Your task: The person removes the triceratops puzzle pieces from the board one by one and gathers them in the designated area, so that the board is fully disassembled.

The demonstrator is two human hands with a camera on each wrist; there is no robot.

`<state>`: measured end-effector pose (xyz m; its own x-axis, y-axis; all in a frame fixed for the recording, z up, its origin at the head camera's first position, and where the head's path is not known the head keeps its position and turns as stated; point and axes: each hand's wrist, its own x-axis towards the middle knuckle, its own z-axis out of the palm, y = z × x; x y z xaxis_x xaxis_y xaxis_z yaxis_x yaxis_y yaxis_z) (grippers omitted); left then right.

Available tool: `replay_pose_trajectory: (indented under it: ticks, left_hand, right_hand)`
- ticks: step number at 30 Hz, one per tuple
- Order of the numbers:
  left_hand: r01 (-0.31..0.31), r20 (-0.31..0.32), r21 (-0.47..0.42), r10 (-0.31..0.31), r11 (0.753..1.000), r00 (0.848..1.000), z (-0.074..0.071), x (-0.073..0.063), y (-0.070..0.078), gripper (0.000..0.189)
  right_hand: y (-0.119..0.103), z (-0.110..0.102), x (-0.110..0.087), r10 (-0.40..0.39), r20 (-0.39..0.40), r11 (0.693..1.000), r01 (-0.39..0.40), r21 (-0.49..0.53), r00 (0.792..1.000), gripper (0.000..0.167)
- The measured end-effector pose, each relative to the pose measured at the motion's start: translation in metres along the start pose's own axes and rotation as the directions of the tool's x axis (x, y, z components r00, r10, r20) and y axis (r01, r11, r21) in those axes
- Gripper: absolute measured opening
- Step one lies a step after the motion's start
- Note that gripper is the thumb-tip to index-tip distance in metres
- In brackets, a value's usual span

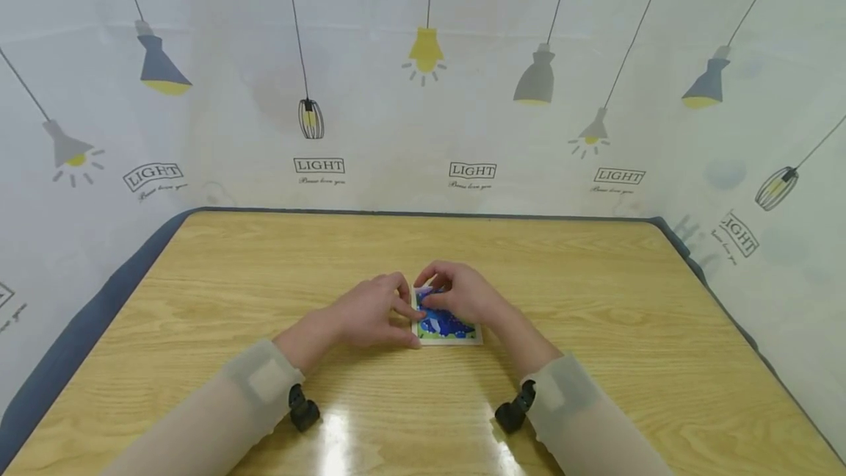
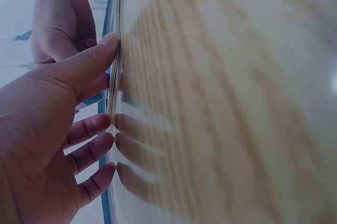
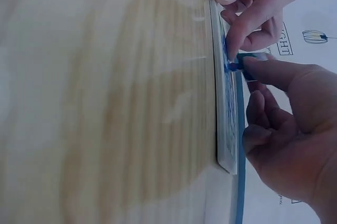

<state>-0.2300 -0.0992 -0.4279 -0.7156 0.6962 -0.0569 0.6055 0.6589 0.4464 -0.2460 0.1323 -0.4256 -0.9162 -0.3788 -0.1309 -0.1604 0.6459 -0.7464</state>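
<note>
On the table [image 1: 264, 263], pic board [image 1: 448, 323] noted lying flat, blue dino print w/ white border, face up; taken as ref. for all positions. L hand [image 1: 373, 311] at board's L side: fingers loosely bent & spread, thumb at near L corner, one finger reaching onto print; touching only, no grip obs. R hand [image 1: 465, 296] over board's far part: thumb & fingertips pinching a small piece [image 3: 253, 55], dk blue-teal, just above print; piece mostly hidden by fingers, exact contact w/ board can't be confirmed. Both forearms come in from near side of board, in lt beige sleeves [image 1: 218, 402], w/ a blk wrist device [image 1: 304, 411] at each cuff. Tabletop is lt wood-grain w/ glare patches on near side of board. Beyond board, well apart: white backdrop [image 1: 383, 116], printed w/ hanging lamps & "LIGHT" lettering; dk blue edging [image 1: 429, 213] runs along its foot.
</note>
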Motion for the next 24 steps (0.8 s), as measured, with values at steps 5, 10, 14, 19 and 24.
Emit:
replay_pose_trajectory:
  ticks: [5,10,14,19,24]
  left_hand:
    - [-0.009,-0.015,0.025,0.009,1.000,1.000,0.000,-0.001,0.000,0.047]
    - [0.023,-0.025,0.046,-0.022,0.999,0.999,-0.001,-0.002,0.003,0.047]
    - [0.052,-0.017,0.038,-0.052,0.998,0.999,-0.002,-0.003,0.005,0.047]
    - [0.078,0.006,0.021,-0.078,0.997,0.997,-0.003,-0.002,0.008,0.048]
    - [0.096,0.034,-0.004,-0.095,0.995,0.995,-0.002,-0.001,0.008,0.048]
  right_hand:
    - [0.008,-0.016,-0.008,-0.002,-0.052,0.999,0.004,0.047,0.999,0.017]
    - [0.034,-0.050,-0.015,0.094,-0.155,0.991,-0.078,0.107,0.983,0.024]
    - [0.059,-0.074,-0.019,0.162,-0.219,0.986,-0.146,0.085,0.962,0.030]
    - [0.078,-0.090,-0.020,0.213,-0.262,0.977,-0.213,0.028,0.941,0.031]
    - [0.089,-0.094,-0.016,0.227,-0.285,0.971,-0.237,-0.002,0.931,0.031]
